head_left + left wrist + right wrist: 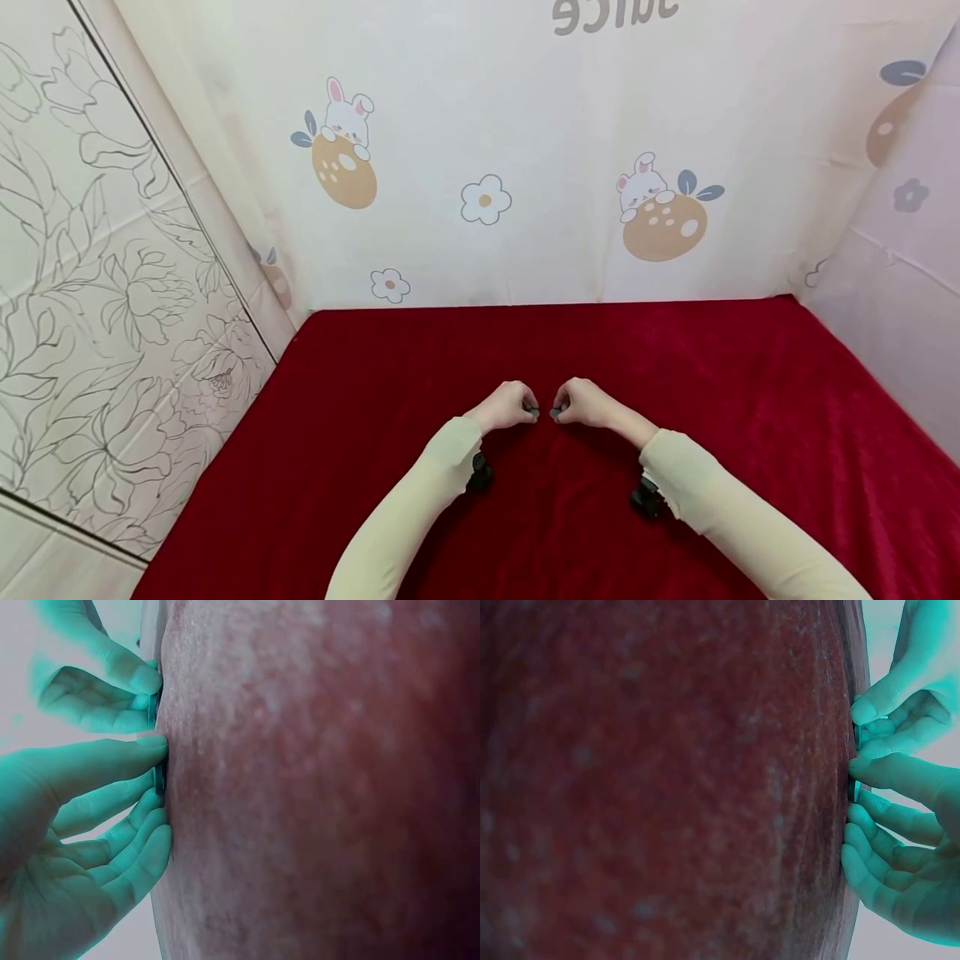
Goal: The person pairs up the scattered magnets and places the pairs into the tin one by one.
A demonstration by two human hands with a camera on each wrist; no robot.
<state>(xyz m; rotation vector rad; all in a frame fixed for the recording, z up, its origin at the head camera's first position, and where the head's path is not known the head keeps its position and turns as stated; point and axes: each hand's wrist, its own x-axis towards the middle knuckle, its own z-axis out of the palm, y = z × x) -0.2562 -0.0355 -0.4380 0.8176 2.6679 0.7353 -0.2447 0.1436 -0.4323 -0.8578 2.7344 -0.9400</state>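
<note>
Near the middle of the red cloth, my left hand (512,406) pinches a small flat dark-grey piece (534,412) between thumb and fingers. Facing it across a narrow gap, my right hand (583,404) pinches a similar small grey piece (555,412). In the left wrist view the left hand's piece (159,780) stands edge-on, low against the cloth, under the thumb tip. Seen from the right wrist, the right hand's piece (853,789) is also thin and mostly covered by fingertips. What kind of pieces they are cannot be made out.
Red velvety cloth (420,350) covers the table. Behind it hangs a pale curtain (555,108) printed with rabbits, fruit and flowers. A white panel with flower line drawings (112,250) borders the left side, and another pale curtain (900,275) the right.
</note>
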